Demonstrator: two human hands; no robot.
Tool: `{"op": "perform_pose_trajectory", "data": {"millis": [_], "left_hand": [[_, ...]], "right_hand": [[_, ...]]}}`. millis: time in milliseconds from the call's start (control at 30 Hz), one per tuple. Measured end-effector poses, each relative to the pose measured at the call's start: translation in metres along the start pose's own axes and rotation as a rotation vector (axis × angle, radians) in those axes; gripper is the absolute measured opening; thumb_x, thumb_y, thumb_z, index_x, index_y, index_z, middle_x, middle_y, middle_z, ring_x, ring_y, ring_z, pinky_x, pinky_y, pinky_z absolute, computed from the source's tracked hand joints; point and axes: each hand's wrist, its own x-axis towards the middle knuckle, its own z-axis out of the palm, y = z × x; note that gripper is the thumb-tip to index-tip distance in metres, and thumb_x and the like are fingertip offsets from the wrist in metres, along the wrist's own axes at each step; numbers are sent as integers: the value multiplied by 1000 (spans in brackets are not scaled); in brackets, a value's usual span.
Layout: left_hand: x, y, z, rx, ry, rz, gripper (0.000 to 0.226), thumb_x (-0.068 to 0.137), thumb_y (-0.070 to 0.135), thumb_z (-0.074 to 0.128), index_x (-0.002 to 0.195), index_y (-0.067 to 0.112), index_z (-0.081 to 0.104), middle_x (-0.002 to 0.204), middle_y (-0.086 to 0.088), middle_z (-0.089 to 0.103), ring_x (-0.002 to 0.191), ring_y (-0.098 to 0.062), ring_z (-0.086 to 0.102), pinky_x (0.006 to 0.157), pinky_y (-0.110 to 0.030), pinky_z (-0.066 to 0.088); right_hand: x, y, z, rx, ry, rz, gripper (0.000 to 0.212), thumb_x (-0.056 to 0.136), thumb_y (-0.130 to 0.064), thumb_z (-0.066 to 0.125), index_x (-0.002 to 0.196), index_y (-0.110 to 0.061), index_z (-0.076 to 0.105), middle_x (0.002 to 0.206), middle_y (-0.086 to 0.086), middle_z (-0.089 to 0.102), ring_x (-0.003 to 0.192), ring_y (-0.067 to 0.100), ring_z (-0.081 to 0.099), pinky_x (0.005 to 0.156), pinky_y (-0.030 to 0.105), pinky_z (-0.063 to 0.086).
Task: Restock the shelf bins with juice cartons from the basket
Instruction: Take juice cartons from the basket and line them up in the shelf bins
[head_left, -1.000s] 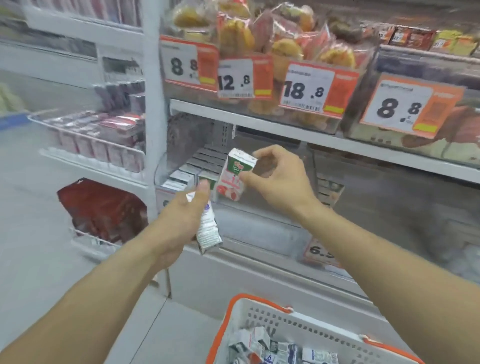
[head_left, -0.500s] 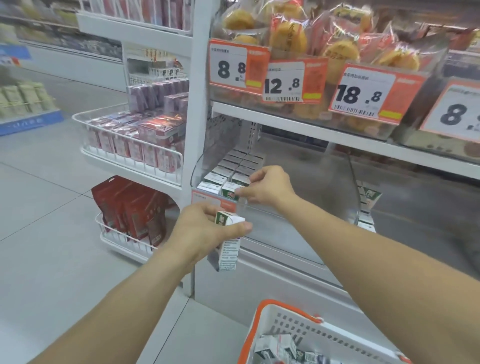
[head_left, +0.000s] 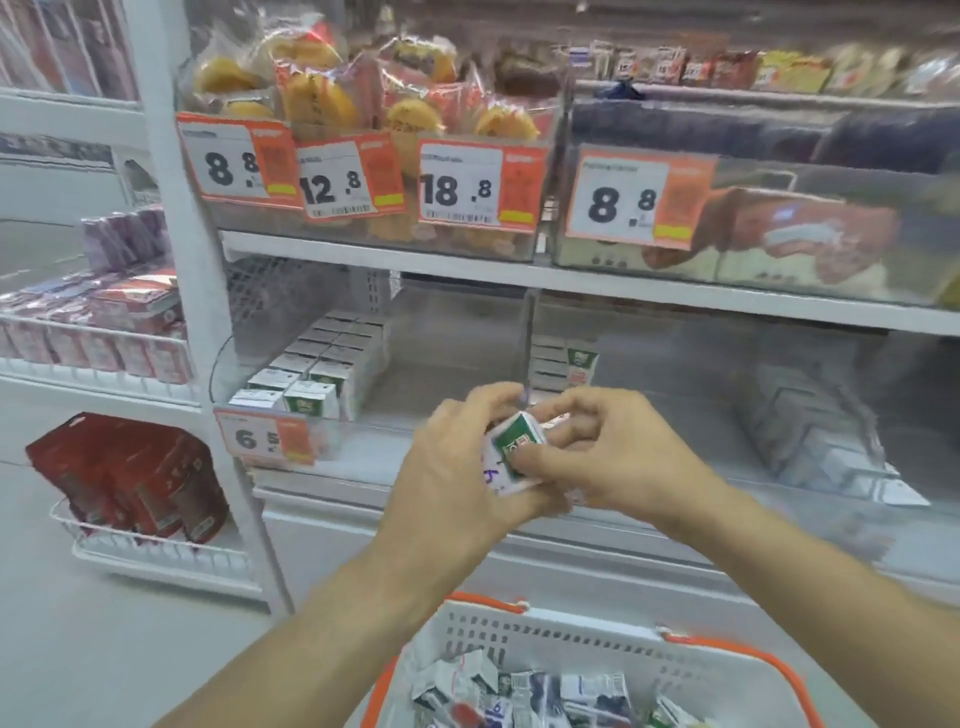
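You had 1 juice carton (head_left: 514, 451) held between both hands in front of the shelf, well above the basket (head_left: 550, 631). Your left hand (head_left: 457, 467) cupped it from the side and below with curled fingers, and your right hand (head_left: 608, 457) pinched its green face from the other side, so neither hand was free.

The job looked partly done, by my reading. The left bin (head_left: 291, 447) on the middle shelf already held 2 neat rows of cartons (head_left: 322, 369) standing upright against its left wall, with bare floor beside them. The next bin (head_left: 675, 374) over held only a short stack (head_left: 563, 366) at its left edge. The basket below your arms had a jumbled heap of cartons left in it, so plenty remained to shelve, starting with the 1 in your hands.

Around you stood a white shop shelving unit (head_left: 171, 260) with orange price tags (head_left: 358, 176) reading 8.8, 12.8, 18.8 and 8.8 under bagged buns (head_left: 322, 93). A wire rack (head_left: 109, 353) on the left carried pink boxes, a lower 1 red packs (head_left: 130, 478), and the floor was pale tile.
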Motion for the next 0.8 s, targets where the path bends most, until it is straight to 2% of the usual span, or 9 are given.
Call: {"op": "perform_pose_trajectory", "data": {"millis": [100,267,367,433,500,567,667,733,800], "left_hand": [[2,18,33,42,-44,137,83,61,50,89,131,42,45,121,34,46,118,2,48,96,-8,36],[5,36,94,92,-53,156,47,82,32,77,125,28,58,121,15,55,117,-3,52,100,-23,40],[16,59,141,76,-126,170,43,86,30,74,126,28,58,121,14,55,118,-1,50,101,-23,39],[28,82,177,76,-203,194,50,86,34,73,132,27,54,127,13,53,122,-4,48,105,-24,37],[42,107,214,90,-266,225,63,85,39,73,141,26,46,138,10,48,130,-7,43,111,-23,32],[56,126,248,128,-339,256,80,83,43,74,150,24,34,151,9,39,140,-9,34,115,-21,23],[74,136,288,214,-438,254,102,77,45,80,156,22,19,161,7,24,150,-14,17,119,-26,13],[79,131,303,210,-441,233,108,73,43,83,156,23,18,164,8,17,153,-15,9,121,-27,12],[80,123,311,133,-425,196,109,71,41,85,156,28,17,164,14,12,152,-7,5,118,-20,13]], "right_hand": [[-18,33,-54,231,73,18,27,76,-4,82,101,-3,70,86,20,75,72,25,73,69,37,61],[-65,97,-156,486,279,6,25,84,0,71,108,2,69,93,19,76,79,26,74,69,35,63],[-81,131,-211,533,508,-120,25,86,2,67,111,-1,67,96,15,76,80,26,74,67,34,62],[-81,156,-242,477,702,-212,27,88,5,67,112,-6,66,99,10,75,86,24,74,72,36,63],[-78,184,-266,292,860,-261,30,87,4,70,112,-14,66,104,6,73,98,24,71,83,39,60],[-74,206,-280,91,937,-245,33,85,0,73,108,-22,66,104,-2,72,101,20,68,88,32,55],[-64,228,-291,-62,906,-163,33,83,-1,74,105,-23,66,98,-9,68,93,13,63,73,7,45],[-52,238,-296,-136,835,-143,34,83,1,73,108,-21,66,102,-6,66,95,13,61,72,3,41],[-38,244,-302,-244,767,-125,36,83,1,73,113,-17,67,107,-4,60,97,14,58,75,4,37]]}}
